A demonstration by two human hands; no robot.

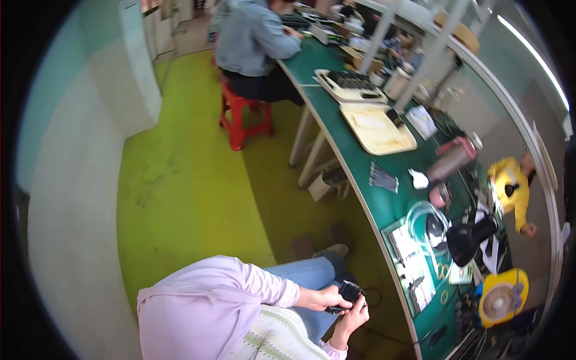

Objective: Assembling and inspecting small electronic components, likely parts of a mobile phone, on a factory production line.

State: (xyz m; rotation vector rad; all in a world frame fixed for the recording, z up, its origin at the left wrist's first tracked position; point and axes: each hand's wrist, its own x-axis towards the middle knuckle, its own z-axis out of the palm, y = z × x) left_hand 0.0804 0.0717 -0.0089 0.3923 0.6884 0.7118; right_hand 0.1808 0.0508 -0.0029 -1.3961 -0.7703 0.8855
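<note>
Over my lap, my left hand (329,297) and my right hand (353,318) meet around a small black ridged piece (349,291). The fingers of both hands are closed on it, with the left thumb lying along its near side and the right fingers at its right end. Its exact kind is too small and blurred to make out. A thin dark cord curves beside the right hand.
On my right runs a green workbench (375,198) holding cream trays (369,135), black parts, a flask (453,159), a black lamp (468,240) and a yellow fan (501,298). Farther off, a person (255,42) sits on a red stool (239,117); another wears yellow (513,189).
</note>
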